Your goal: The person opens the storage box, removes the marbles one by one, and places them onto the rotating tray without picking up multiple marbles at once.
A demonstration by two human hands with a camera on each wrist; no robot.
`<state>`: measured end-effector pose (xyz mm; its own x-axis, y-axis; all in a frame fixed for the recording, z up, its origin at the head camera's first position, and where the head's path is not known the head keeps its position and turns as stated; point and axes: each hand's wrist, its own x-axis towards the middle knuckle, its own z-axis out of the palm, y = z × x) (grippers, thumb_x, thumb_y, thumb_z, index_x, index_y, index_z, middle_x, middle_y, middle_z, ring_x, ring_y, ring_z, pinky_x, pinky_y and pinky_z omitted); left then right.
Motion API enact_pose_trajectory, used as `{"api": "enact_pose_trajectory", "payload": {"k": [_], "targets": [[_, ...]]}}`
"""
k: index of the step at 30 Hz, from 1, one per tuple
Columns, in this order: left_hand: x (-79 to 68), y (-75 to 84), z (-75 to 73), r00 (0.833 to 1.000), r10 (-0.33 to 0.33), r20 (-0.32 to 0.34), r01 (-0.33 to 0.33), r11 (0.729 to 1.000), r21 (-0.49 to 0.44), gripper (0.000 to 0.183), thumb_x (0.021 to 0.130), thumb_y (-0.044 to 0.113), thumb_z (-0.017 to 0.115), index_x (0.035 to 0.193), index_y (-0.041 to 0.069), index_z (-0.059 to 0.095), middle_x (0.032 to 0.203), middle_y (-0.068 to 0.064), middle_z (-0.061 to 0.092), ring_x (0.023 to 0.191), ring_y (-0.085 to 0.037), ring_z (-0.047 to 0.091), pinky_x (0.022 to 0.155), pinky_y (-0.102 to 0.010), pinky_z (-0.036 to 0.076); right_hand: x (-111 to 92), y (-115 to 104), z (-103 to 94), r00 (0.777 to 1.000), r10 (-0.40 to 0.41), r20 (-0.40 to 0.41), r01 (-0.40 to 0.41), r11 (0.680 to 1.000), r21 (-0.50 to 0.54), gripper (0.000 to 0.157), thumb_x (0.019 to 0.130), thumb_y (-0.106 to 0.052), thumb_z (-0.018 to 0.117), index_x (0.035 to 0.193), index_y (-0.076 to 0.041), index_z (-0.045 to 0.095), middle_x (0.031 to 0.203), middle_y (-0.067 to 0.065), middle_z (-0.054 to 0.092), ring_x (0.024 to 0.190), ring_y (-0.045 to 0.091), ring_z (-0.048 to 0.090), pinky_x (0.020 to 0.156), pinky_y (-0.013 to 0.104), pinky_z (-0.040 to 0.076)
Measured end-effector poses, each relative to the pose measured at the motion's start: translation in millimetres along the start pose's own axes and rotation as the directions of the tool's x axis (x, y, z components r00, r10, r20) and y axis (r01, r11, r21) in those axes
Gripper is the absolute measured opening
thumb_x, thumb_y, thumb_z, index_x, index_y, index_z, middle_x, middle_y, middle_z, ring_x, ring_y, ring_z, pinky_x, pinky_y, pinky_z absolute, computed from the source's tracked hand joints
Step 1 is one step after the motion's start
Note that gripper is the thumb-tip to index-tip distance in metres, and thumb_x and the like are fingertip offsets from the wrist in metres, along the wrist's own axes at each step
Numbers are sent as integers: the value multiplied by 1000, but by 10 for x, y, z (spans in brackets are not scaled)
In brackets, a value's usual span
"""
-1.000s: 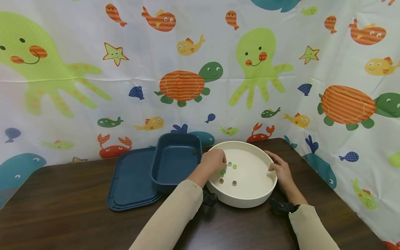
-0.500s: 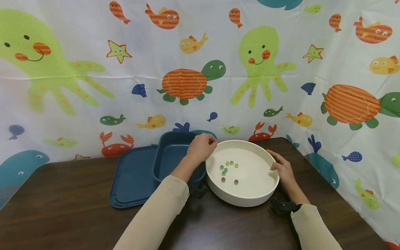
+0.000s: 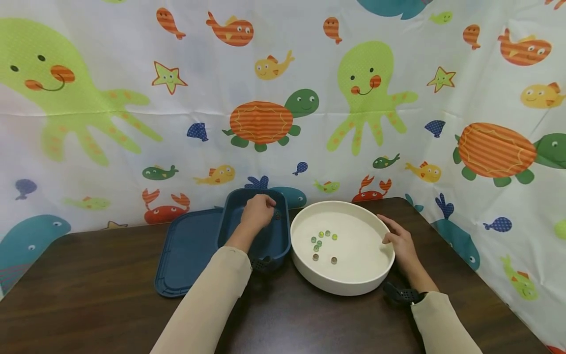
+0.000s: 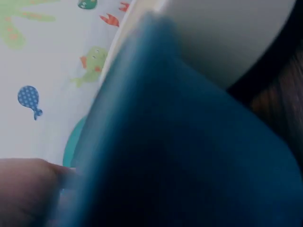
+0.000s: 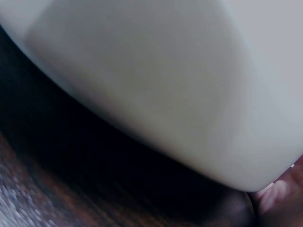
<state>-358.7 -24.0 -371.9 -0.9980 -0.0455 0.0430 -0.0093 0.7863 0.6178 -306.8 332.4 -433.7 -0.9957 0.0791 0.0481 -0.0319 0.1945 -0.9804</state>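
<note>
My left hand (image 3: pixel 258 211) is inside the blue rectangular bin (image 3: pixel 230 209), over its back part. Its thumb and fingers are pinched together, with a small glassy glint at the fingertips in the left wrist view; the marble there is mostly hidden. Close to those fingers, a dark reddish marble (image 3: pixel 277 215) lies in the bin. My right hand (image 3: pixel 400 243) grips the right rim of a round cream bowl (image 3: pixel 349 290), thumb over the inside edge. Several small marbles, green and yellow-green, plus brownish ones (image 3: pixel 333 260), lie in the bowl's left half.
A flat blue lid (image 3: pixel 190 250) lies left of the bin on the dark wooden table (image 3: pixel 101 290). Bin and bowl stand side by side. Behind and to the right hangs a white curtain (image 3: pixel 283 162) printed with sea animals.
My left hand has lifted out of the bowl, passed over the rims and come left into the bin, fingers still pinched. My right hand keeps its hold on the bowl.
</note>
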Motion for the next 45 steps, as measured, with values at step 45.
{"api": "enact_pose_trajectory", "payload": {"k": [45], "targets": [[-6,-102,57,979,27,204,-46,995,88,15,89,14,64,100,8,72,99,-8,69,83,-21,62,77,-37,54,20,27,2,1000,-4,-6,4,1000,4,65,81,8,38,143,-10,44,151,8,39,129,26,44,82,10,44]]}}
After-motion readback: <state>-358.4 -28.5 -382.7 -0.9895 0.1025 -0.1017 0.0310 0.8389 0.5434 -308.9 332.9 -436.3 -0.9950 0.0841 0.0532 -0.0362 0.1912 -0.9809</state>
